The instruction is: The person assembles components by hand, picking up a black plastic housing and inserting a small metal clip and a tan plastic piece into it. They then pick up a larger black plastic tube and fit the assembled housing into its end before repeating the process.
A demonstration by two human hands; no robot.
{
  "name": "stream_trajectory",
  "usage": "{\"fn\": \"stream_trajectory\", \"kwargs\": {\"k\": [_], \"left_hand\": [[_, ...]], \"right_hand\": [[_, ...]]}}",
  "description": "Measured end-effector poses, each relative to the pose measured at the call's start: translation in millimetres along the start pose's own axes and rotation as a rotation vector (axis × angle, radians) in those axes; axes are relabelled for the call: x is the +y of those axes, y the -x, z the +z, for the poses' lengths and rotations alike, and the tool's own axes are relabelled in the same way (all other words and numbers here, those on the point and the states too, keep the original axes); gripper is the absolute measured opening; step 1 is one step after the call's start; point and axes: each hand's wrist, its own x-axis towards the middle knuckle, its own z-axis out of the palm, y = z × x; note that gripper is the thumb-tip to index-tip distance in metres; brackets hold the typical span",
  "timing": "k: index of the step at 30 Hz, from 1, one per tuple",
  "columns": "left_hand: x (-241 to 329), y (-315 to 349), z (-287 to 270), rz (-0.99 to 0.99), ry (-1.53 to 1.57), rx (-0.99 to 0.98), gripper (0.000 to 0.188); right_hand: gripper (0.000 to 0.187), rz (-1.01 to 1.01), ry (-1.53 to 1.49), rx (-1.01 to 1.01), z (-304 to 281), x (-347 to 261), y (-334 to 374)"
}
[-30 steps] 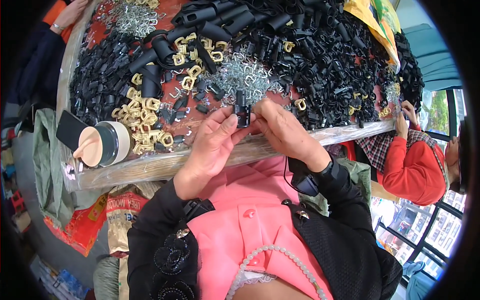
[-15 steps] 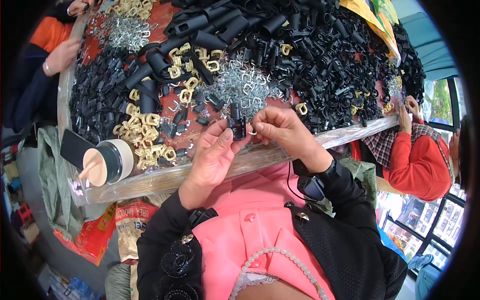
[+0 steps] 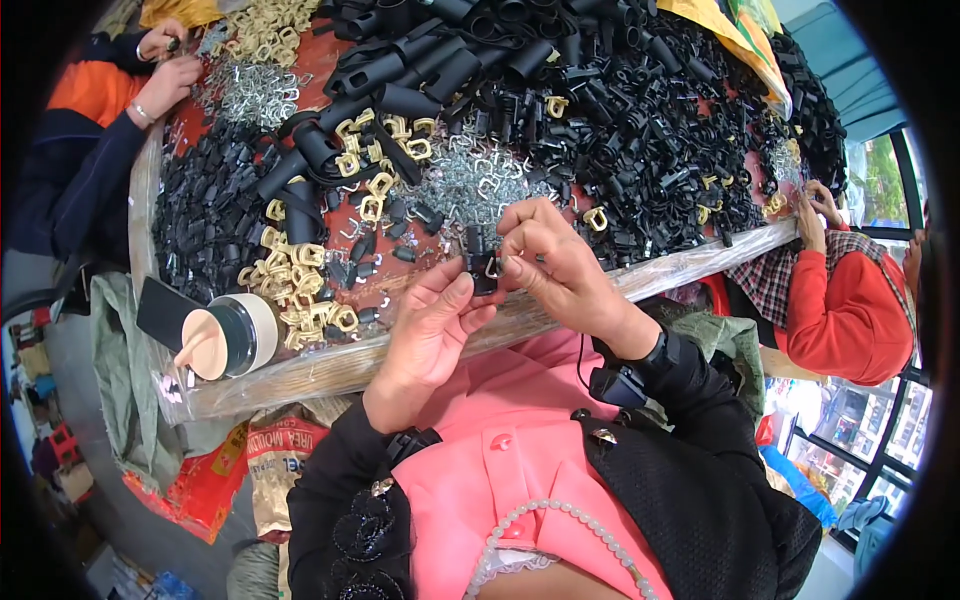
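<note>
My left hand [image 3: 425, 325] pinches a small black plastic fitting [image 3: 479, 243] just above the near edge of the table. From its other side my right hand [image 3: 565, 268] grips a small U-shaped metal clip [image 3: 491, 267] and holds it against the fitting's face. Fingertips hide part of both pieces, so how deep the clip sits is unclear. Just beyond my hands lies a heap of silvery metal clips [image 3: 470, 182]. Cream-coloured buckle-like loops [image 3: 290, 275] are piled to the left of my left hand.
Black tubes [image 3: 450, 75] and small black parts [image 3: 220, 190] cover much of the red tabletop. At the near left corner are a jar [image 3: 262, 330] and a phone [image 3: 168, 310]. One co-worker's hands [image 3: 170, 85] are far left; another person in red [image 3: 845, 315] sits at right.
My right hand has brought the clip from beside the fitting up against it. The co-worker's hand at far left has moved up close to their other hand. The whole view has shifted slightly.
</note>
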Motion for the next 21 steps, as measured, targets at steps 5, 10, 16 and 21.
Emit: {"fn": "stream_trajectory", "kwargs": {"k": [5, 10, 16, 21], "left_hand": [[-2.3, 0.7, -0.8, -0.025, -0.004, -0.005, 0.025], [-3.4, 2.9, 2.4, -0.042, -0.016, 0.005, 0.025], [-4.4, 5.8, 7.2, -0.068, -0.058, -0.001, 0.027], [-5.6, 7.8, 8.5, -0.069, -0.126, 0.0, 0.027]], "right_hand": [[0.01, -0.106, 0.285, 0.009, 0.3, -11.6, -1.2], [0.015, -0.177, 0.379, 0.005, 0.6, -12.9, 3.2], [0.017, -0.229, 0.542, 0.004, 1.7, -18.1, 11.9], [0.018, -0.134, 0.388, -0.044, -2.6, -16.2, 17.1]]}}
